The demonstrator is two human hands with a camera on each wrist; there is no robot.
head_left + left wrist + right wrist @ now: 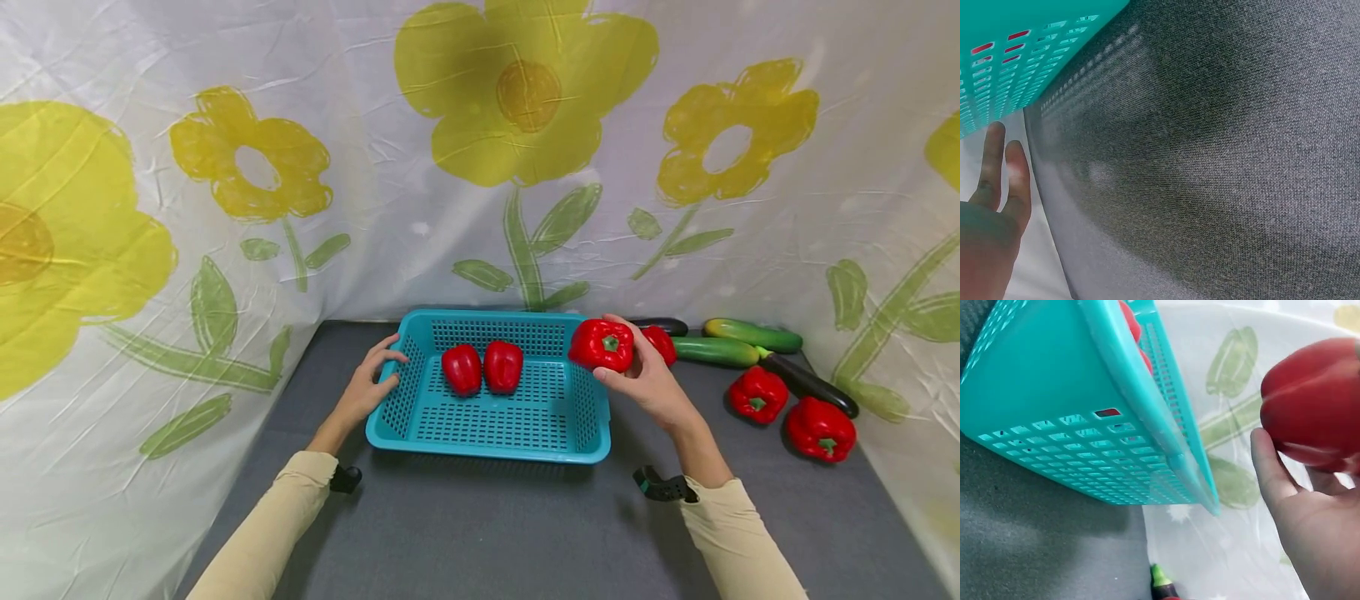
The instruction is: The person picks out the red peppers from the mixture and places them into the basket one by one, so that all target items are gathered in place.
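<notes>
My right hand point(651, 379) grips a red bell pepper point(602, 345) above the right end of a turquoise basket point(487, 454). The pepper's green stem faces the head camera. In the right wrist view, the thumb presses the underside of the pepper point(1313, 400), beside the basket's outer wall point(1072, 437). Two more red bell peppers, one point(461, 369) beside another point(503, 367), lie inside the basket toward its left half. At the basket's left end is my left hand point(369, 387), its fingers spread and lightly bent right at the rim.
Right of the basket lie a partly hidden red pepper point(661, 343), two more peppers, one point(757, 394) left of another point(821, 429), a green zucchini point(716, 351), a yellow-green one point(750, 334) and dark eggplants point(806, 383). A flowered curtain point(420, 242) hangs behind the grey table point(480, 525).
</notes>
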